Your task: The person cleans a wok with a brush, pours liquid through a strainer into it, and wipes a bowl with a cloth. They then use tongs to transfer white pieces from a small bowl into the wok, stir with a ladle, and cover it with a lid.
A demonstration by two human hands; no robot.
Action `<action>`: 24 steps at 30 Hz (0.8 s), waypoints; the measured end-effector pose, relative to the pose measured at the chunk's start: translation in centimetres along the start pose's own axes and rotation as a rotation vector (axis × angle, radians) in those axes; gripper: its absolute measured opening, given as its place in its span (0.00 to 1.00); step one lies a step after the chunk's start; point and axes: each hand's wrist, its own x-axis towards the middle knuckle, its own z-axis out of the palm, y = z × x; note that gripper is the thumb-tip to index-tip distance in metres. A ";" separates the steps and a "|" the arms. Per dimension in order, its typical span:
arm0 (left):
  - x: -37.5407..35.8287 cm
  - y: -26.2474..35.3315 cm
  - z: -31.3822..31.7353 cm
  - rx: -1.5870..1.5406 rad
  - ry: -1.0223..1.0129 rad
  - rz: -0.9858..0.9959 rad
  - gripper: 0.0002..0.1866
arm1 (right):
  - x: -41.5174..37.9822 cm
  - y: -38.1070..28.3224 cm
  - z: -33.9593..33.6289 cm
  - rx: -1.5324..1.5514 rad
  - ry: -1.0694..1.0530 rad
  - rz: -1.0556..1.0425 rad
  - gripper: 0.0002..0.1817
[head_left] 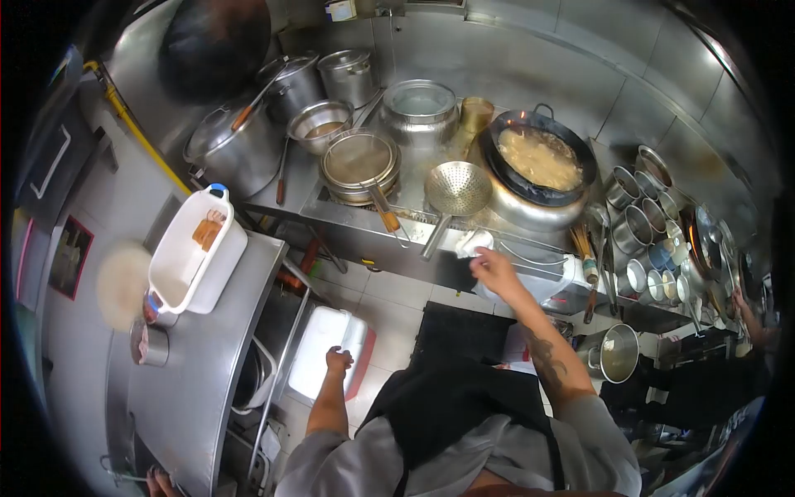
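Note:
My right hand point(492, 268) is at the stove's front edge, fingers partly stretched and pointing left. Just beyond its fingertips lies a crumpled white cloth point(474, 242); a gap seems to show between them. Low on the left, my left hand point(338, 359) hangs over a white-lidded cooler box point(319, 352), its fingers curled in with nothing visible in them. Close to my right hand, a perforated ladle strainer point(458, 189) rests on the stove, handle toward me. Behind it, a black wok point(542, 153) holds bubbling, pale brown food.
A fine sieve point(358, 159) sits over a pot, near lidded steel pots point(236, 149). On the left steel table point(186, 389) stands a white tub point(195, 248) with food pieces. Metal containers point(633, 225) crowd the right. Another person's hand point(161, 483) shows bottom left.

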 end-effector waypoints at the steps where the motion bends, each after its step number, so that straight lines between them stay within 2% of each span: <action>1: 0.5 -0.2 -0.2 -0.026 0.001 -0.016 0.28 | 1.6 -0.9 2.4 0.122 -0.032 0.061 0.25; 2: 1.0 -0.9 -0.5 -0.037 -0.005 -0.001 0.29 | 3.1 -1.5 4.6 0.246 -0.065 0.122 0.27; 5: 1.4 -3.1 -2.1 -0.042 0.009 -0.015 0.29 | 6.9 -4.0 9.3 0.384 -0.096 0.417 0.21; 8: 1.5 -6.8 -4.6 -0.139 0.041 -0.089 0.30 | 9.8 -4.2 11.5 0.805 -0.233 0.584 0.23; 9: 0.7 -7.6 -5.5 -0.200 0.068 -0.093 0.32 | 10.4 -4.2 11.8 0.877 -0.258 0.612 0.21; 11: -0.1 -10.0 -7.2 -0.237 0.113 -0.130 0.31 | 11.4 -4.1 12.2 1.016 -0.312 0.665 0.18; 14: -0.2 -13.6 -10.3 -0.365 0.004 -0.228 0.30 | 13.3 -4.2 13.4 1.139 -0.367 0.623 0.16; 16: -0.4 -14.4 -11.0 -0.355 0.014 -0.286 0.29 | 14.7 -6.7 14.5 1.176 -0.368 0.571 0.13; 18: -0.4 -14.2 -11.1 -0.341 0.019 -0.320 0.29 | 16.9 -8.7 15.5 1.244 -0.398 0.660 0.11; 21: 0.1 -13.5 -10.8 -0.322 0.006 -0.328 0.29 | 21.6 -7.0 16.6 1.451 -0.621 0.582 0.08; 24: 1.0 -12.8 -10.2 -0.297 -0.019 -0.322 0.28 | 18.5 -14.0 12.9 1.239 -0.300 0.561 0.05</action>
